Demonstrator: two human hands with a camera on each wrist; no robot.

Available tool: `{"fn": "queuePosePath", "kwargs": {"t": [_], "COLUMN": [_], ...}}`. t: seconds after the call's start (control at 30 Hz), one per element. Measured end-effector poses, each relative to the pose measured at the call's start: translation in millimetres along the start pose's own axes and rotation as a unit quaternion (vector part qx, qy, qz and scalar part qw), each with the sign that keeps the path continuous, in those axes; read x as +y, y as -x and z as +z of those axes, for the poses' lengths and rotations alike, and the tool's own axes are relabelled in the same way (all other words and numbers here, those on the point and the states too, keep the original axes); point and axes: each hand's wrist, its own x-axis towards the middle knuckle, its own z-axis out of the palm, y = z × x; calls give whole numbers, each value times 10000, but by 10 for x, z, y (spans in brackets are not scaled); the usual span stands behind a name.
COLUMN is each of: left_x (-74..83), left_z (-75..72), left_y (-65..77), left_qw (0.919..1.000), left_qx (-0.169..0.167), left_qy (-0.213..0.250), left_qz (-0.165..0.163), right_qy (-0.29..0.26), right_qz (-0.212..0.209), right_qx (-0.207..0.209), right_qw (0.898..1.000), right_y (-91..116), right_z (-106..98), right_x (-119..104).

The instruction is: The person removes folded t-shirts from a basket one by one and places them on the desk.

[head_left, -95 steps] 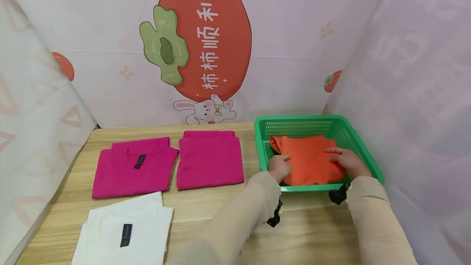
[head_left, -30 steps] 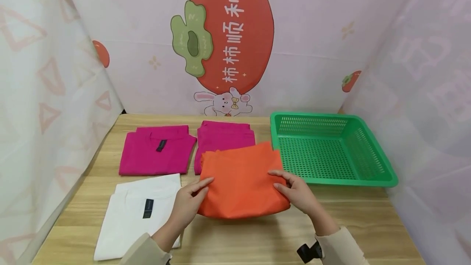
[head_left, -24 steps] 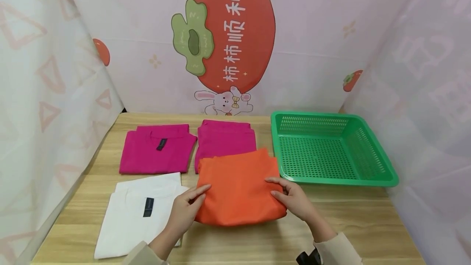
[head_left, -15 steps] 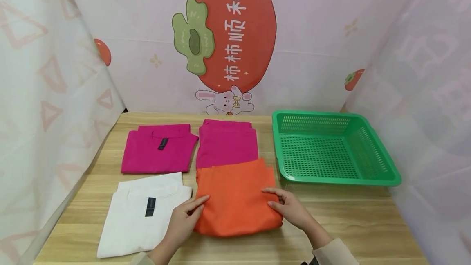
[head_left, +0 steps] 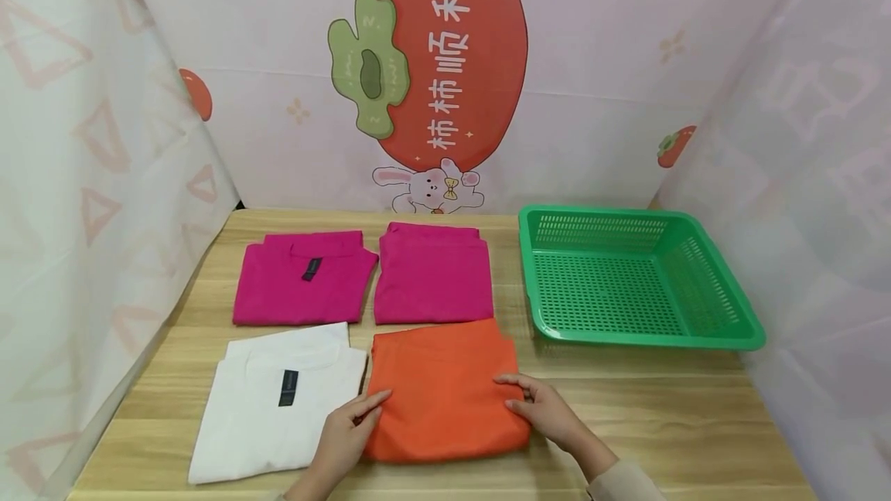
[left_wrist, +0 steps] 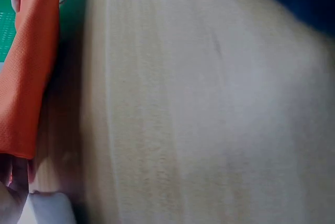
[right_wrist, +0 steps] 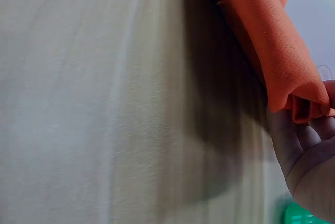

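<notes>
A folded orange garment (head_left: 445, 400) is held level by its two sides, its front edge slightly above the table with a shadow beneath in the wrist views. My left hand (head_left: 348, 427) pinches its left side, and my right hand (head_left: 550, 412) pinches the right side. In the right wrist view, fingers (right_wrist: 287, 140) lie under the rolled end of the orange cloth (right_wrist: 285, 51). To the left is a folded white T-shirt (head_left: 257, 416) with a dark neck label. Behind lie a folded magenta T-shirt (head_left: 278, 292) with a label and another folded magenta garment (head_left: 435, 281).
A green plastic basket (head_left: 532, 284) with nothing in it stands at the back right of the wooden table (head_left: 661, 416). Printed fabric (head_left: 592, 60) encloses the back and both sides. Bare tabletop lies in front of the basket.
Both hands have lifted the orange garment out of the green basket, carried it left, then lowered it toward the front, right of the white T-shirt. The rear magenta garment is uncovered again.
</notes>
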Motion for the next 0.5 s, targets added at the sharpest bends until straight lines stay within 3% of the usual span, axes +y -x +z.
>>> {"fn": "queuePosePath", "kwargs": {"t": [0.23,0.5], "left_x": [-67,-74], "left_z": [49,68], "left_y": [21,44], "left_qw": [9986,9964], "left_qx": [-159,-542], "left_qy": [-126,-424], "left_qz": [-496,-505], "right_qy": [62,-269], "right_qz": [111,308], "right_qx": [-31,-283], "right_qw": [9999,9988], "right_y": [23,58], "right_z": [6,-20], "right_x": [109,198]}}
